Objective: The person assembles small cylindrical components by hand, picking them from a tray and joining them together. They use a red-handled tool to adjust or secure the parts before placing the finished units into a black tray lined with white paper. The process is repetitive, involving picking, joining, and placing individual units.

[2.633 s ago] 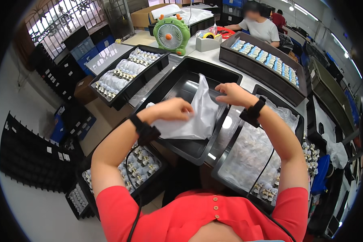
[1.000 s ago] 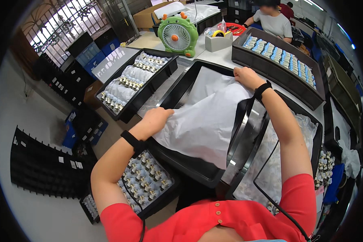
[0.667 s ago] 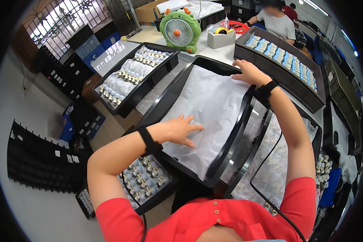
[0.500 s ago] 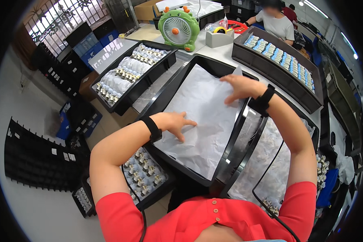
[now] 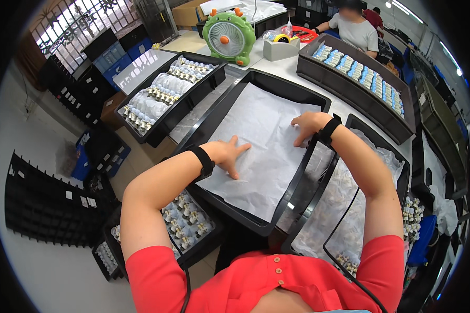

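Both hands had shifted since half a second before: the right hand (image 5: 309,125) had slid back from the far middle of the paper to its right edge, and the left hand (image 5: 228,155) had spread flatter on the near left part. Left fingers lay wide and splayed, palm down, pressing the white paper sheet (image 5: 261,151) and gripping nothing. Right fingers were also open and flat on the sheet, close to the right wall of the tray, holding nothing. Each wrist carried a black band.

That sheet lay spread and creased inside a black tray (image 5: 297,86), covering nearly all of its floor, straight in front of the person on the table (image 5: 282,65). Just right of it stood a second black tray (image 5: 397,156) lined with clear plastic bags, with a thin black cable lying across its near end. Left of the middle tray, a long black tray (image 5: 183,107) held rows of small white and gold parts on plastic. Near and low on the left, another black tray (image 5: 209,242) held similar small parts.

Farther off stood a green desk fan (image 5: 228,35), and beside it on the right a small grey box (image 5: 280,49). Far right, a grey bin (image 5: 350,88) held rows of blue and white packets, and another person in a grey shirt (image 5: 356,28) sat beyond it. Black racks (image 5: 42,208) stood on the floor at the left.
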The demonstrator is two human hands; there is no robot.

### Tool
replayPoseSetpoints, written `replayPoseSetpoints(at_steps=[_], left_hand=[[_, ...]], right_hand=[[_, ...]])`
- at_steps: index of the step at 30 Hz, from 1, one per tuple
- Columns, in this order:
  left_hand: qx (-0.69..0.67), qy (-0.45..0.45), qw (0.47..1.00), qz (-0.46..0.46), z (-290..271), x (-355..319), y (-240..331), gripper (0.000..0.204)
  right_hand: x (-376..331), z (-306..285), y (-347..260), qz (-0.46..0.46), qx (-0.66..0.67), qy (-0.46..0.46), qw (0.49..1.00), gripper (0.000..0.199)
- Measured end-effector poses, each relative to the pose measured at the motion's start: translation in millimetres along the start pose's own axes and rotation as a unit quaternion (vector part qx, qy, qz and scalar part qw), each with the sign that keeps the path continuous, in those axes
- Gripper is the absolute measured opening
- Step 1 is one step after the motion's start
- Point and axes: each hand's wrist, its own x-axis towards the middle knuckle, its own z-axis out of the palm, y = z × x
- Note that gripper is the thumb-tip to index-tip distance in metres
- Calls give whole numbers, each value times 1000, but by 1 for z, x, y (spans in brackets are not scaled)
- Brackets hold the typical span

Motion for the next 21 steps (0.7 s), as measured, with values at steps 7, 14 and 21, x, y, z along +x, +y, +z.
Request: replayPoseSetpoints(at_steps=[7,14,21], left_hand=[[22,80,992,96,0,-6,2,96],[39,-78,977,194,6,-31,58,65],[22,-97,976,192,15,-29,49,65]], right_hand=[[-14,-6,1,-18,-11,55,998,73],[-22,4,-23,-129,-77,-29,988,46],[-8,10,-35,-80,-121,-130,981,55]])
